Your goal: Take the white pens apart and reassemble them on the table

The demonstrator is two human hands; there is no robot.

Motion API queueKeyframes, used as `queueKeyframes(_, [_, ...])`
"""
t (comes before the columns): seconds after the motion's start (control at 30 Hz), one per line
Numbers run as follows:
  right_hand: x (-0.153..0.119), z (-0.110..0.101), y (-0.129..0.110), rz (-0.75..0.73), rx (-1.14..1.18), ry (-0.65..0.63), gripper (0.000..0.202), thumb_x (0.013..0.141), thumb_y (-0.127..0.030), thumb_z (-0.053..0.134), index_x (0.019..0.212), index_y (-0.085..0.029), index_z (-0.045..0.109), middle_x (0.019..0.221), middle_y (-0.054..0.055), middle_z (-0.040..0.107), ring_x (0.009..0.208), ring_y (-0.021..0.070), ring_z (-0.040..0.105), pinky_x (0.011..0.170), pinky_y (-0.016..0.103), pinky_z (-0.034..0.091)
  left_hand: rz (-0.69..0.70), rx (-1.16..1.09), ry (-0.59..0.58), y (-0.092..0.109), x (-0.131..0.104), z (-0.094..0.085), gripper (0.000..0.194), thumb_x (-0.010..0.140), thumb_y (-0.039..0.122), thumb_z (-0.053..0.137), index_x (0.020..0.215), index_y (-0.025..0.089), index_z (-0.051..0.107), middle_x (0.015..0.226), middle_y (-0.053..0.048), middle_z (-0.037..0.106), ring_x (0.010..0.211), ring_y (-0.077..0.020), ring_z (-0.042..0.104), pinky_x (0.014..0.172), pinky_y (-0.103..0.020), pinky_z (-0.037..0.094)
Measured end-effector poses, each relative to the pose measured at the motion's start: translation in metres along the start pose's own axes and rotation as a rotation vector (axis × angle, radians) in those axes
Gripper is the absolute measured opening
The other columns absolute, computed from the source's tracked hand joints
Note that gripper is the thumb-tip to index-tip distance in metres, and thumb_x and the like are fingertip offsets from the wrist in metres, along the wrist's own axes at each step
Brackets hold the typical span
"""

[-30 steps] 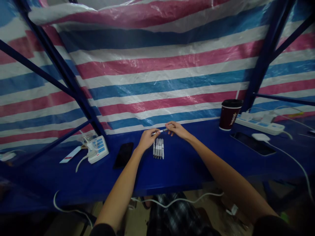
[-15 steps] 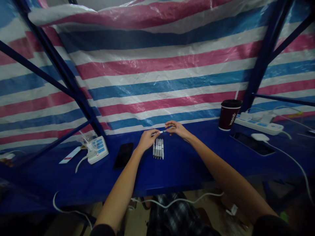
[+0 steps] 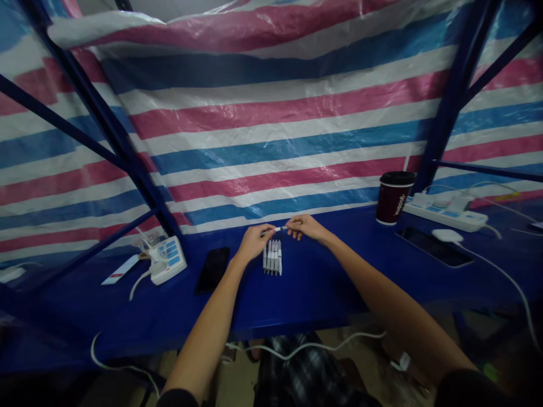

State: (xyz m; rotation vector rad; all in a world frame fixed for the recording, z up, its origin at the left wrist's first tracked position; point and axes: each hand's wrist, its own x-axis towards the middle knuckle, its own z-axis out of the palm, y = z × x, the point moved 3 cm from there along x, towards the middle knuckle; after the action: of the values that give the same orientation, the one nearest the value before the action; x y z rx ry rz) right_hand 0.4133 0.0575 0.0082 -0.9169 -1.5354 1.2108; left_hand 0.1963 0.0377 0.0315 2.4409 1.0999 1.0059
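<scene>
Highlights are being caught all over the plastic sheeting [image 3: 271, 127], glossy and creased; a smooth, soft sheen is shown by the blue tabletop [image 3: 305, 288]; plastic-looking, now, are seen the pens [image 3: 272, 259].

free tabletop [image 3: 307, 282] right of pens [image 3: 272, 259]; cup [image 3: 395, 199] blocks farther right.

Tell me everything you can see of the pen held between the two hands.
The pen is slim and straight, with a pale, plastic-looking barrel and darker marks. It is held sideways, nearly level, above the blue table, just beyond the row of pens. The left hand grips one end; the right hand has its fingers on the other. They hide much of it, so I can't tell whether it is capped.
</scene>
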Motion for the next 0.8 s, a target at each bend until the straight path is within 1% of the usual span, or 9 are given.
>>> queueKeyframes(0.07, [0.0,-0.003,-0.003,-0.056,-0.015,0.019,0.025,0.074,-0.034,0.083,0.085,-0.015,0.071,0.073,0.007,0.072,0.055,0.0136,0.061,0.046,0.023,0.051,-0.012,-0.007,-0.022,0.0,-0.001,0.0,0.032,0.099,0.036,0.056,0.121,0.023,0.076,0.09,-0.005,0.078,0.079,-0.02,0.069,0.074,-0.028,0.049])
queueKeyframes(0.13, [-0.001,-0.007,-0.009,-0.135,-0.015,0.098,0.029,0.069,-0.032,0.086,0.087,-0.015,0.072,0.073,0.005,0.071,0.057,0.0139,0.061,0.048,0.025,0.052,-0.024,-0.03,-0.053,0.0,-0.001,0.001,0.038,0.1,0.036,0.053,0.132,0.024,0.07,0.083,-0.003,0.074,0.068,-0.0172,0.065,0.068,-0.027,0.047])
queueKeyframes(0.23, [-0.005,-0.013,-0.019,-0.187,0.01,0.202,0.036,0.064,-0.035,0.088,0.09,-0.015,0.073,0.072,0.004,0.07,0.06,0.0154,0.062,0.053,0.027,0.054,-0.015,-0.091,-0.085,-0.001,-0.001,0.004,0.04,0.101,0.032,0.051,0.138,0.025,0.065,0.089,-0.003,0.072,0.061,-0.0137,0.059,0.062,-0.025,0.045])
queueKeyframes(0.33, [-0.008,-0.014,-0.026,-0.201,0.07,0.245,0.042,0.061,-0.042,0.089,0.09,-0.016,0.074,0.074,0.004,0.07,0.066,0.0177,0.063,0.054,0.028,0.054,-0.015,-0.175,-0.097,-0.001,-0.001,0.006,0.039,0.1,0.031,0.05,0.136,0.024,0.063,0.095,-0.004,0.07,0.058,-0.0115,0.057,0.061,-0.024,0.046])
queueKeyframes(0.43, [-0.011,-0.014,-0.03,-0.206,0.141,0.273,0.044,0.059,-0.048,0.09,0.085,-0.017,0.073,0.077,0.006,0.071,0.071,0.019,0.064,0.054,0.027,0.053,-0.038,-0.282,-0.11,-0.002,-0.001,0.008,0.035,0.1,0.034,0.051,0.13,0.022,0.062,0.093,-0.004,0.067,0.057,-0.0109,0.057,0.06,-0.025,0.048])
queueKeyframes(0.57, [-0.014,-0.018,-0.034,-0.2,0.246,0.322,0.046,0.065,-0.055,0.088,0.084,-0.018,0.069,0.094,0.01,0.075,0.079,0.0195,0.067,0.056,0.025,0.053,-0.076,-0.403,-0.121,-0.002,0.0,0.011,0.032,0.098,0.039,0.056,0.122,0.019,0.062,0.089,-0.003,0.066,0.059,-0.0121,0.061,0.059,-0.025,0.05])
queueKeyframes(0.67, [-0.017,-0.022,-0.038,-0.202,0.311,0.352,0.046,0.069,-0.056,0.086,0.088,-0.019,0.067,0.1,0.01,0.076,0.079,0.0184,0.068,0.059,0.025,0.053,-0.096,-0.478,-0.113,-0.004,0.001,0.012,0.035,0.096,0.044,0.06,0.119,0.018,0.062,0.089,-0.003,0.066,0.058,-0.0117,0.061,0.058,-0.025,0.05])
queueKeyframes(0.8, [-0.017,-0.024,-0.036,-0.185,0.408,0.381,0.041,0.07,-0.051,0.086,0.085,-0.02,0.063,0.095,0.008,0.075,0.074,0.017,0.068,0.061,0.026,0.052,-0.109,-0.576,-0.102,-0.006,0.004,0.013,0.043,0.093,0.052,0.064,0.119,0.017,0.061,0.088,-0.003,0.065,0.057,-0.0115,0.062,0.057,-0.026,0.052])
